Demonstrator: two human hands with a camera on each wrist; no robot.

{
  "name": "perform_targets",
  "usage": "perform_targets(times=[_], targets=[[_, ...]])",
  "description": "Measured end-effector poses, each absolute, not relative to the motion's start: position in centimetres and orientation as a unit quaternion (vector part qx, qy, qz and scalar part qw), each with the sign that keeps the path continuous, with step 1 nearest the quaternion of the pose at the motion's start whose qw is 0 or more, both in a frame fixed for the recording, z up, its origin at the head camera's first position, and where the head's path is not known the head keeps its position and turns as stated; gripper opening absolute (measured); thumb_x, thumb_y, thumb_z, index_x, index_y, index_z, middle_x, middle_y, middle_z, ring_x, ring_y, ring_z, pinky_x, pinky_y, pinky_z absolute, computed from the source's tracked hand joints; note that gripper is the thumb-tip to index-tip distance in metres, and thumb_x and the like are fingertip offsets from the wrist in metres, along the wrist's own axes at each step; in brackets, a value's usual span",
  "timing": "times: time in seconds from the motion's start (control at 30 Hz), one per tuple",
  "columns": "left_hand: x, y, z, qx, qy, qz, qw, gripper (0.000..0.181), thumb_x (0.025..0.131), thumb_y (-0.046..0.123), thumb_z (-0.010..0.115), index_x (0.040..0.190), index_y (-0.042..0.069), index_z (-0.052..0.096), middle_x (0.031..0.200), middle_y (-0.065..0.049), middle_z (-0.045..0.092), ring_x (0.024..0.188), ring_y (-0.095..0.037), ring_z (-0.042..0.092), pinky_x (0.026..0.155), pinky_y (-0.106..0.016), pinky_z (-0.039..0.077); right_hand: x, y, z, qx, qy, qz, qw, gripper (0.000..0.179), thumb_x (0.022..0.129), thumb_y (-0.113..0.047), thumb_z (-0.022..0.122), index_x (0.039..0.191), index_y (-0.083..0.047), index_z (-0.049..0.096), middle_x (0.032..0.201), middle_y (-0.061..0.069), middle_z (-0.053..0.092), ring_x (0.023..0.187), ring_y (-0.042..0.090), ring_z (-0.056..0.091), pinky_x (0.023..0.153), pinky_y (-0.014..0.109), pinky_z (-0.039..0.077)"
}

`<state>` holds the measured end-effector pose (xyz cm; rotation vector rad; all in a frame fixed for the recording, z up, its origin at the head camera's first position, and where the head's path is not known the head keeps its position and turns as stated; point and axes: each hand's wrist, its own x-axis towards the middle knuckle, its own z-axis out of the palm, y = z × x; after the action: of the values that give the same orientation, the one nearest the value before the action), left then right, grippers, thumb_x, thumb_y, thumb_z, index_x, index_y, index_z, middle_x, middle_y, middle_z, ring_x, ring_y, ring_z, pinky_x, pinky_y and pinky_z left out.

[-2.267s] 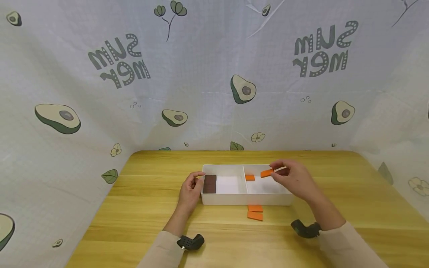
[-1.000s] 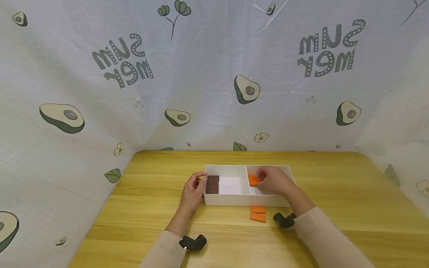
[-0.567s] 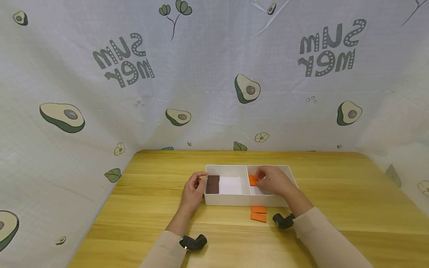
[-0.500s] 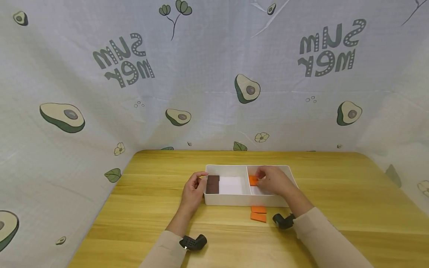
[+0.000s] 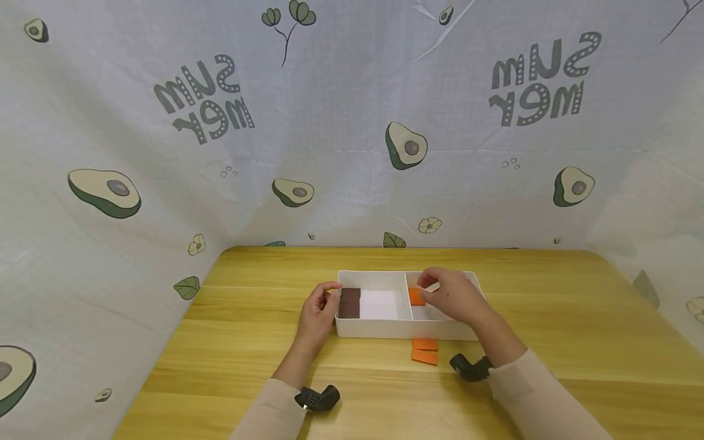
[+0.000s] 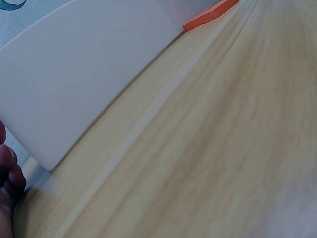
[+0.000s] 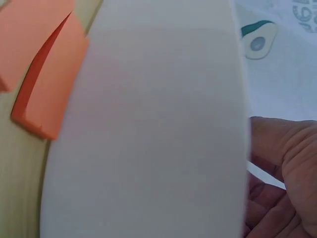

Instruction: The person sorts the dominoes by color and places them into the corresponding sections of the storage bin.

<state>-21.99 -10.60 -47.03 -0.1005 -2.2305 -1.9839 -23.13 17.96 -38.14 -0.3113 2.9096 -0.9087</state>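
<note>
A long white box (image 5: 374, 328) with one divider lies on the wooden table. My left hand (image 5: 316, 313) touches its left end, fingers loosely bent at the rim; in the left wrist view fingertips (image 6: 7, 156) show beside the box corner. My right hand (image 5: 453, 295) hovers over the right compartment, thumb and forefinger apart with nothing between them. Just left of it, orange flat blocks (image 5: 416, 297) lie against the divider, partly hidden by the hand. Two more orange flat blocks, a rear one (image 5: 425, 344) and a front one (image 5: 425, 357), lie before the box.
Several dark brown blocks (image 5: 349, 304) stand in a row at the left end of the left compartment. A patterned cloth (image 5: 352, 183) hangs behind and beside the wooden table (image 5: 242, 342). Black wrist cameras (image 5: 318, 398) sit on both forearms.
The right hand brought an orange block from the right into the box and set it by the divider. Its fingers have now parted and risen off it. The left hand stays at the box end.
</note>
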Motion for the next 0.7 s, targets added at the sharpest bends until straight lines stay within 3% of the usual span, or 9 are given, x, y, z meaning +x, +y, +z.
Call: perform_targets(times=[0.33, 0.7], targets=[[-22.4, -10.8, -46.9, -0.031, -0.741, -0.667, 0.076, 0.022, 0.102, 0.015, 0.06, 0.122, 0.012, 0.068, 0.076, 0.004, 0.043, 0.064, -0.008, 0.04, 0.058, -0.02, 0.035, -20.2, 17.6, -35.7, -0.122, 0.919, -0.374, 0.018, 0.018, 0.096, -0.018, 0.07, 0.112, -0.012, 0.069, 0.115, 0.006, 0.071, 0.098, 0.022, 0.071, 0.079, 0.037, 0.06], [-23.5, -11.4, -46.7, -0.041, -0.739, -0.669, 0.064, 0.023, 0.101, 0.015, 0.06, 0.122, 0.011, 0.068, 0.076, 0.003, 0.043, 0.063, -0.007, 0.04, 0.057, -0.02, 0.034, -17.1, 16.8, -34.2, -0.132, 0.907, -0.399, 0.015, 0.01, 0.093, -0.016, 0.074, 0.102, -0.017, 0.072, 0.106, 0.0, 0.073, 0.088, 0.013, 0.072, 0.073, 0.025, 0.058]])
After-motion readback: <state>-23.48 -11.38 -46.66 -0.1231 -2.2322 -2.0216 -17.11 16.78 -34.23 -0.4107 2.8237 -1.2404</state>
